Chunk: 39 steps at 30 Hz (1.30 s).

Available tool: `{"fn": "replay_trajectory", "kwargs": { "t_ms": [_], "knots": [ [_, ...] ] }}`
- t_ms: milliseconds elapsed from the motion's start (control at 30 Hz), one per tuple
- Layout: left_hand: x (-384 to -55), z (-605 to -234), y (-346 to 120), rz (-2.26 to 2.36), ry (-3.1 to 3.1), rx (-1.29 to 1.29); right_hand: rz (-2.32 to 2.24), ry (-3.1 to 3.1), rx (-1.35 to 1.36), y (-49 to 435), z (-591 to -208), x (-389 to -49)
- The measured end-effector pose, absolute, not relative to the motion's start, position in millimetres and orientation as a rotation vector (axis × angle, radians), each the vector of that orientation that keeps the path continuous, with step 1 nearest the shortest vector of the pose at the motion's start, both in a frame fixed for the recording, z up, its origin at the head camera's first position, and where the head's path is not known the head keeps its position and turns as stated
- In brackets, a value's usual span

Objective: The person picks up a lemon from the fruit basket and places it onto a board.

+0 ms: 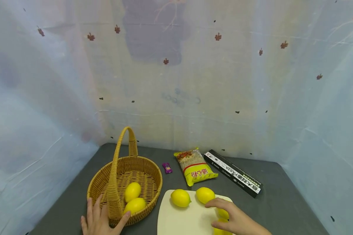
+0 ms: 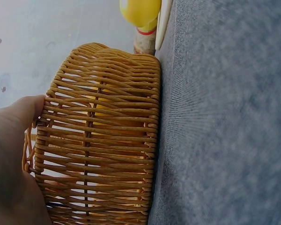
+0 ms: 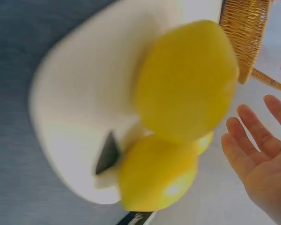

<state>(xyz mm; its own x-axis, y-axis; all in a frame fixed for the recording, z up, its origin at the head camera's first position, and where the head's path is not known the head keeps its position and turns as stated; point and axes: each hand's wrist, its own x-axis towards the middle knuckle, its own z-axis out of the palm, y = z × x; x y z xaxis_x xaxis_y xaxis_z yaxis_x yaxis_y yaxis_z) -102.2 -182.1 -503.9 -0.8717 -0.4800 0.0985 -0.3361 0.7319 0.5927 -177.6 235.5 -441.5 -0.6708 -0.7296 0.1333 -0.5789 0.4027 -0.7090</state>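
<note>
A wicker basket (image 1: pixel 154 182) with a tall handle holds two lemons (image 1: pixel 132 192). My left hand (image 1: pixel 101 220) rests at its near rim, fingers spread and fairly straight around the handle's base; the thumb (image 2: pixel 33 108) touches the rim in the left wrist view. Several lemons (image 1: pixel 180 198) lie on a cream cutting board (image 1: pixel 179 222) right of the basket. Over the board's right side, my right hand (image 1: pixel 233 217) hovers above two of them, partly hiding them. The right wrist view shows its fingers (image 3: pixel 257 129) spread, with nothing held and lemons (image 3: pixel 187 82) beside it.
Behind the board lie a yellow bag of pasta (image 1: pixel 195 166) and a long black box (image 1: pixel 233 173) set at a slant. A small purple wrapped candy (image 1: pixel 167 168) lies between basket and bag. A pale patterned curtain (image 1: pixel 176 81) surrounds the grey table (image 1: pixel 282 202).
</note>
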Motion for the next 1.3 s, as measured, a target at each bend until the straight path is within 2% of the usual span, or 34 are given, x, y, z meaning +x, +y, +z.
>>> {"fn": "replay_trajectory", "kwargs": {
  "t_ms": [467, 933, 1300],
  "knots": [
    [-100, -508, -182, -0.812, -2.644, 0.643, -1.058, 2.374, -1.287, 164, -396, -207],
    [-99, -508, -182, -0.800, -2.612, 0.643, -0.792, 2.221, -1.619, 50, -353, -227],
    [-101, -508, -179, -0.806, -2.626, 0.634, -0.628, 2.260, -1.564, -4, -349, -251]
  ]
}}
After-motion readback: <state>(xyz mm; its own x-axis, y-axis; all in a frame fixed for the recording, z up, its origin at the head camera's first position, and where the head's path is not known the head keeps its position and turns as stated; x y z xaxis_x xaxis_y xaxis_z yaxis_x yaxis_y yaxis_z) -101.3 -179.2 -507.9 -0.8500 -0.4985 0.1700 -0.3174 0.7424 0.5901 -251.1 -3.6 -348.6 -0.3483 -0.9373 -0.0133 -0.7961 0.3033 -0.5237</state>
